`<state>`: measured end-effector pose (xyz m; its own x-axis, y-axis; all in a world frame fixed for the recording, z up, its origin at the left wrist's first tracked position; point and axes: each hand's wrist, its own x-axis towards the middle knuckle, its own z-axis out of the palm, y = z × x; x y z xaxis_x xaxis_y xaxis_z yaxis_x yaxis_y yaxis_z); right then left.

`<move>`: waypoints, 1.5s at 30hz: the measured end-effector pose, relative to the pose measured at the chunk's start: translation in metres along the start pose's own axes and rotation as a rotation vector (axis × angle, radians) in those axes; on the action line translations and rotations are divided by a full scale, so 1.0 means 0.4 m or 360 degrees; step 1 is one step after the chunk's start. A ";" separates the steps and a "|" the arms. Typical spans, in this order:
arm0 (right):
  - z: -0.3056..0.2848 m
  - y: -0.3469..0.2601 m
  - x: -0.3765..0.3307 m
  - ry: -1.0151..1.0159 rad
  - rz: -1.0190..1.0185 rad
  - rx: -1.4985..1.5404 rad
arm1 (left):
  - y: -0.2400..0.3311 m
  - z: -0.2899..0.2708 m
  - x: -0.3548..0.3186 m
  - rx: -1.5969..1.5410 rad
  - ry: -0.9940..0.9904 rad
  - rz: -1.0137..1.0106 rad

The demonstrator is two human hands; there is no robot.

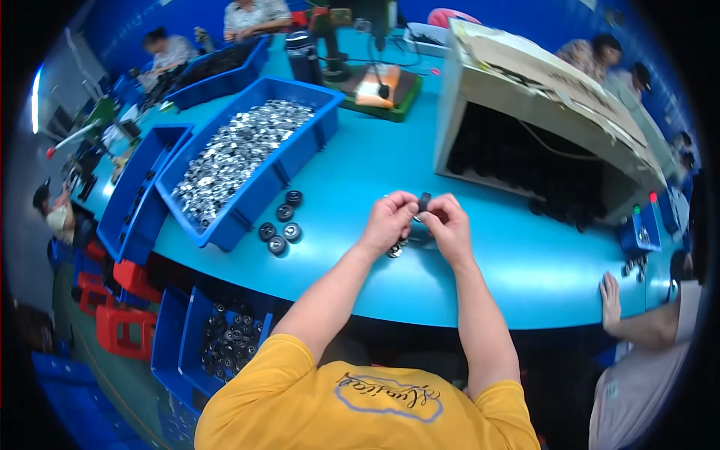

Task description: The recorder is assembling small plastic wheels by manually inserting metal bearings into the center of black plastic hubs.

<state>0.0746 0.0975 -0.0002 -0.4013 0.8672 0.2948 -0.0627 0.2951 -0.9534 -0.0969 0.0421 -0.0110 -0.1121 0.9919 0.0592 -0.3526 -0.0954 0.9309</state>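
Observation:
Above the turquoise table (352, 281), my left hand (389, 223) and my right hand (448, 229) meet, pinching a small black tyre-like ring (424, 201) between their fingertips. A bit of shiny metal shows at its lower edge; the fingers hide the rest. Just below my left hand, a few small silver hub-like parts (396, 249) lie on the table. Off to the left stands a loose group of black wheels with silver centres (291, 232). Beyond them a blue bin (259, 184) holds a heap of shiny silver parts (244, 146).
At right, a cardboard box (442, 124) lies with its opening toward me, dark pieces (551, 211) spilling out. A small press (334, 45) stands behind. Finished-looking wheels fill a lower blue bin (187, 337) beside red stools (124, 330). A co-worker's hand (611, 300) rests at the right.

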 end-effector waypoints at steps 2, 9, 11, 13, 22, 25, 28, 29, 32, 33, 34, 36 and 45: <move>0.004 -0.009 -0.001 -0.0002 0.0055 0.0068 | -0.003 -0.001 0.004 -0.0076 -0.0046 -0.0014; -0.013 0.002 -0.001 -0.0062 0.0021 0.0078 | -0.001 0.001 0.008 -0.0014 -0.0187 0.0017; -0.008 -0.008 0.003 0.0029 0.0099 0.0139 | -0.017 -0.011 0.021 0.0002 -0.0140 0.0177; -0.023 -0.010 0.016 0.0208 0.0206 0.0224 | -0.008 -0.014 0.033 0.0054 -0.0013 0.0406; -0.023 0.020 -0.004 -0.0055 -0.0198 -0.1213 | 0.028 -0.030 0.024 -0.0305 -0.0057 0.0377; -0.026 0.035 -0.003 -0.0013 -0.0139 -0.1127 | 0.036 -0.025 0.023 -0.0405 -0.0104 0.0326; -0.023 0.013 -0.002 0.0172 -0.0136 -0.0626 | 0.033 -0.024 0.022 -0.0343 -0.0118 0.0288; -0.020 -0.001 -0.002 0.0220 -0.0182 -0.0514 | 0.024 -0.020 0.023 -0.0284 -0.0092 0.0299; -0.013 -0.030 0.002 0.0297 -0.0377 -0.0363 | 0.008 -0.012 0.025 -0.0064 -0.0047 0.0344; -0.012 -0.043 -0.001 0.0283 -0.0376 -0.0409 | 0.007 -0.005 0.026 0.0013 -0.0043 0.0356; -0.011 -0.058 -0.005 0.0269 -0.0374 -0.0454 | 0.005 0.002 0.024 0.0034 -0.0046 0.0334; -0.008 -0.063 -0.009 0.0249 -0.0350 -0.0466 | 0.004 0.013 0.016 0.0079 -0.0048 0.0296; -0.016 -0.036 -0.004 0.0141 -0.0137 0.0076 | 0.007 0.016 0.014 0.0019 -0.0055 0.0197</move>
<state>0.0820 0.0943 0.0133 -0.3104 0.8723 0.3779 -0.1378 0.3521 -0.9258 -0.0926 0.0478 -0.0058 -0.1217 0.9750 0.1859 -0.3271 -0.2162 0.9199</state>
